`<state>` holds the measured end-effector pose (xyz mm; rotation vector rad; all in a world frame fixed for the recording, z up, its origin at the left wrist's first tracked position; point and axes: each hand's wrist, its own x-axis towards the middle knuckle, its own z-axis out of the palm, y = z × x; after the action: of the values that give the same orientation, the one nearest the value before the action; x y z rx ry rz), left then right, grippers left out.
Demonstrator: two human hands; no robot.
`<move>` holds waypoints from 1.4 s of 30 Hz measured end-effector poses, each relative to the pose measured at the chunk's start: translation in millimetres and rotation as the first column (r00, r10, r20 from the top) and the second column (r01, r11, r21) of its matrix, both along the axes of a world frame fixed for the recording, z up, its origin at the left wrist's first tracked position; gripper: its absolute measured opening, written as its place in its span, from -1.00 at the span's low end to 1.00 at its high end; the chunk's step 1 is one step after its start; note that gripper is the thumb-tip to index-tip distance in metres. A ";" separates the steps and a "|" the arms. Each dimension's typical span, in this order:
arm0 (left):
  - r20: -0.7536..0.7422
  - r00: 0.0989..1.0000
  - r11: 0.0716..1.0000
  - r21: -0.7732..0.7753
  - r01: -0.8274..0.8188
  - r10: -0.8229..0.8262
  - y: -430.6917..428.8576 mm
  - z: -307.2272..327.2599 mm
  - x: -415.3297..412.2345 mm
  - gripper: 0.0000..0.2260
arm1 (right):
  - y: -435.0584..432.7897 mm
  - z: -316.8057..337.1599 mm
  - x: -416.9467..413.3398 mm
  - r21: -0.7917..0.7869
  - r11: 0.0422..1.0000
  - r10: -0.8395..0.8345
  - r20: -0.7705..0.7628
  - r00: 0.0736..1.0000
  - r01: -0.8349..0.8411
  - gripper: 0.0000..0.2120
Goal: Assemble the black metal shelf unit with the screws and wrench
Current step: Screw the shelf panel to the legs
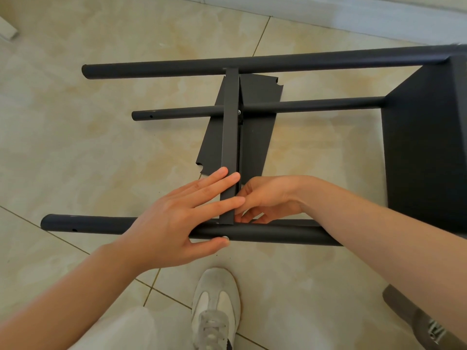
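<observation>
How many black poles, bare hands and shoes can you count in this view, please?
Black poles: 3, namely far pole, middle pole, near pole
Hands: 2, namely left hand, right hand
Shoes: 1, the white shoe
Total: 6

One wide-angle camera, worn on the head, looks steeply down at the tiled floor [75, 147], close over the left hand [177, 221] and right hand [267, 198], the wearer's shoe [214, 306] at the lower edge.
</observation>
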<state>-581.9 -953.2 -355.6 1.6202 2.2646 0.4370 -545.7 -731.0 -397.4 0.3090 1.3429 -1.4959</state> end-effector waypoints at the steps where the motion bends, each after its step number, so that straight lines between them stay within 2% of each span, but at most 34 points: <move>1: 0.002 1.000 1.000 -0.003 0.001 -0.001 0.0 0.0 0.1 -0.46 | 1.7 -0.1 0.1 -0.008 1.000 0.003 -0.003 1.000 -0.003 -0.88; 7: -0.008 1.000 1.000 -0.010 0.003 -0.003 0.1 -1.1 -0.1 -0.46 | 1.7 -0.4 1.1 0.012 1.000 0.024 -0.015 1.000 -0.023 -0.89; 11: -0.010 1.000 1.000 -0.004 -0.002 0.002 -0.5 -0.7 0.4 -0.46 | -2.8 -1.1 0.3 0.003 1.000 0.003 -0.014 1.000 -0.003 -0.72; 14: 0.001 1.000 1.000 -0.006 -0.001 0.001 -0.2 -0.3 0.4 -0.46 | 2.8 -0.2 0.5 -0.016 1.000 0.003 0.000 1.000 -0.003 -0.87; 18: 0.004 1.000 1.000 -0.007 -0.001 0.001 0.0 -1.3 0.0 -0.46 | 1.6 -0.7 1.1 0.000 1.000 0.010 -0.006 1.000 -0.010 -0.90; 22: -0.025 1.000 1.000 -0.019 -0.001 0.000 -0.7 -2.2 0.1 -0.46 | -3.7 -1.8 0.1 0.011 1.000 0.000 -0.012 1.000 0.000 -0.70; 26: -0.015 1.000 1.000 -0.013 0.000 0.000 -0.5 -0.5 -0.4 -0.46 | 2.7 1.0 0.1 -0.015 1.000 0.017 -0.005 1.000 -0.018 -0.89; 30: -0.006 1.000 1.000 -0.013 -0.004 0.004 -1.2 -0.6 0.2 -0.46 | 1.7 -1.2 1.2 -0.015 1.000 0.005 -0.001 1.000 -0.005 -0.91; 34: -0.004 1.000 1.000 -0.007 -0.002 0.002 -1.1 -1.1 0.5 -0.47 | -3.3 -2.7 0.6 -0.008 1.000 0.003 -0.007 1.000 -0.003 -0.70; 38: -0.010 1.000 1.000 -0.013 0.000 0.000 -0.6 -1.6 -1.0 -0.46 | 1.8 1.5 0.5 -0.025 1.000 0.013 -0.007 1.000 -0.013 -0.83; 42: -0.020 1.000 1.000 -0.014 0.003 -0.003 -1.2 -2.3 -0.8 -0.46 | 1.3 0.9 2.0 0.011 1.000 0.005 -0.023 1.000 -0.005 -0.76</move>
<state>-582.7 -954.3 -357.8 1.6279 2.2748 0.4048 -543.7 -729.7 -396.4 0.2961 1.3695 -1.4926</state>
